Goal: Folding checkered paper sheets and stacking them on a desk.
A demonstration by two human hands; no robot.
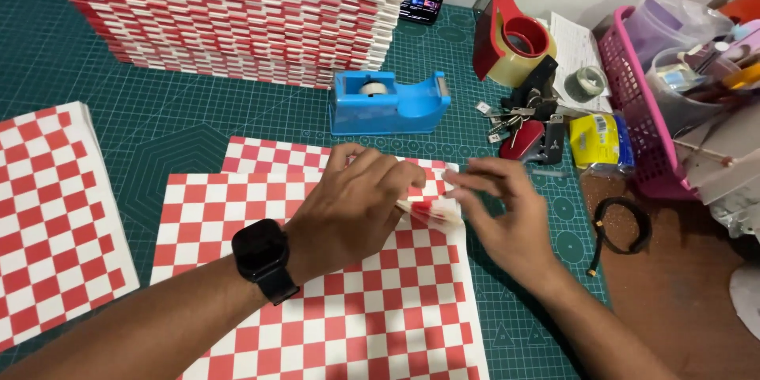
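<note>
In the middle of the frame I have both hands meeting over the upper right corner of a red-and-white checkered sheet (332, 301), which lies flat on the green cutting mat (190, 142). My left hand (348, 210), the one with the black watch (263, 257) on its wrist, rests knuckles up on the sheet, as if to keep it from sliding; its fingers curl down toward the corner. My right hand (507, 218) comes in from the right with thumb and forefinger pressed together on a small folded bit of the paper (431, 212), which lifts slightly off the mat between the two hands. How tightly the left fingertips close on that same bit I cannot tell, since the knuckles hide them.

A second checkered sheet (273, 156) pokes out from under the first, toward the top. At the left edge sits another pile of flat sheets (55, 214), and a tall stack of folded ones (237, 12) fills the upper left. Just above my hands stands a blue tape dispenser (388, 103), close enough to reach; a red packing-tape gun (507, 36) and a bunch of keys (522, 123) lie to its right, beside a pink basket (633, 111).
</note>
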